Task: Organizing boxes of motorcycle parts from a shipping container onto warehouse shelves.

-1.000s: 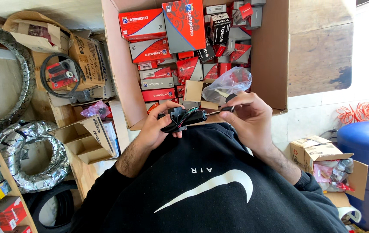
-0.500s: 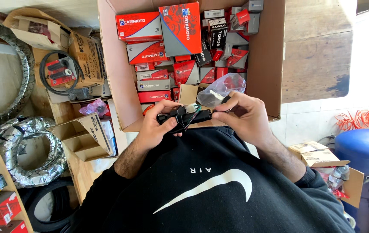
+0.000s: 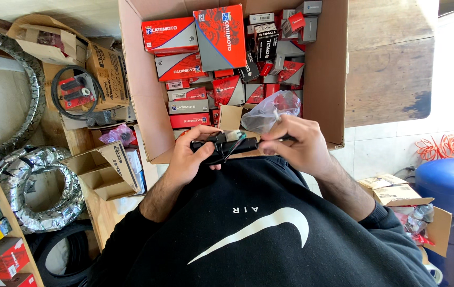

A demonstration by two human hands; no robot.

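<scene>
At far left, foil-wrapped tyres [image 3: 36, 186] are stacked beside open cartons [image 3: 102, 170]. Above the black sweatshirt, a black switch part [image 3: 224, 148] with thin wires is held: its left end is closed in the left hand [image 3: 192, 159], its right end and a clear bag [image 3: 272, 110] are pinched by the right hand [image 3: 301, 146]. It is judged light and rigid, best gripped by the body, the wires being fragile. Behind, a big box [image 3: 333, 79] is filled with red packs

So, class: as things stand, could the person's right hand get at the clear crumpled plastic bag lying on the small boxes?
Probably yes. The right hand lies just beside the clear crumpled plastic bag with nothing between them, though its fingers are busy pinching the black wired part.
</scene>
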